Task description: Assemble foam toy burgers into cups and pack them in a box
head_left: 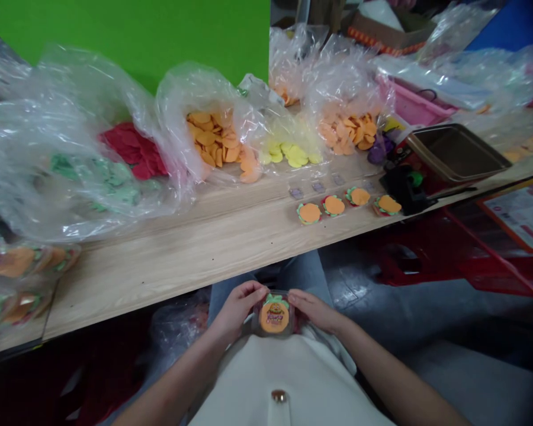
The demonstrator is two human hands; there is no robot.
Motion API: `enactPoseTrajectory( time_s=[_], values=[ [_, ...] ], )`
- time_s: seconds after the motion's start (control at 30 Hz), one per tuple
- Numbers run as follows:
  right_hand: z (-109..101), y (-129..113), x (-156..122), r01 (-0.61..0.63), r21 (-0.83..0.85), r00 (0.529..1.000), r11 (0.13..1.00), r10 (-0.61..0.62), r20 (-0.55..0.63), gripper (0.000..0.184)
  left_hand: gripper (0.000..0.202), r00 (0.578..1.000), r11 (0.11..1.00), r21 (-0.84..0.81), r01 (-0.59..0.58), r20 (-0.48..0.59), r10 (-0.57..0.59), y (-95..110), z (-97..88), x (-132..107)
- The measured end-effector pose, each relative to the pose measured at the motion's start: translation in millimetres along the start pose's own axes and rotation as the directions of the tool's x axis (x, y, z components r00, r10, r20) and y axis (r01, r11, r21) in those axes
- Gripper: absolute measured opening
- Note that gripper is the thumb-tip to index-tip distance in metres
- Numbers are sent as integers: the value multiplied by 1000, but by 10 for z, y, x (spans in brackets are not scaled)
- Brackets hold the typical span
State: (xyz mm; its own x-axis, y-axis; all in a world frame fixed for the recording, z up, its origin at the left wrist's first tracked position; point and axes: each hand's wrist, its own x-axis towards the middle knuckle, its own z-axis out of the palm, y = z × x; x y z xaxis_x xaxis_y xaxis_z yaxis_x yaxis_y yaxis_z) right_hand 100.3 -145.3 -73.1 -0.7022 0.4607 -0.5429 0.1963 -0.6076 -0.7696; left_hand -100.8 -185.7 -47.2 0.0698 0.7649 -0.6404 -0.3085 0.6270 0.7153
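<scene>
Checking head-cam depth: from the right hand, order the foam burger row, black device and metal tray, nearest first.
In the head view, the right hand holds a foam burger packet.
1. Foam burger row: on the table, straight ahead.
2. Black device: on the table, ahead and to the right.
3. Metal tray: farther back, at the right.

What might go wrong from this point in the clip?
The clear packet is pinched between the left hand and right hand over the lap, beyond the table, so a slip might drop it. The loose foam burgers lie near the edge of the wooden table and could perhaps get knocked off.
</scene>
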Motion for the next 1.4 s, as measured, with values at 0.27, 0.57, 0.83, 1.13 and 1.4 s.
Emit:
enactPoseTrajectory(
  time_s=[0.27,0.57,0.83,1.13,1.4],
  values=[
    [53,-342,464,33,-622,898,782,-296,-325,42,28,996,999,35,6,92,-9,196,83,267],
    [194,132,438,85,-319,741,944,-274,-614,50,27,997,989,-134,57,-51,-64,-134,15,-144],
    [264,59,281,253,-466,842,848,-430,-325,43,22,993,969,226,-99,89,81,303,-120,-72],
    [350,198,113,220,-650,752,728,-550,-362,42,19,993,936,-340,94,-40,-114,-146,-8,-267],
    [299,124,76,257,-719,817,646,-542,-196,38,16,995,989,134,-69,79,59,122,-87,-257]
  ],
)
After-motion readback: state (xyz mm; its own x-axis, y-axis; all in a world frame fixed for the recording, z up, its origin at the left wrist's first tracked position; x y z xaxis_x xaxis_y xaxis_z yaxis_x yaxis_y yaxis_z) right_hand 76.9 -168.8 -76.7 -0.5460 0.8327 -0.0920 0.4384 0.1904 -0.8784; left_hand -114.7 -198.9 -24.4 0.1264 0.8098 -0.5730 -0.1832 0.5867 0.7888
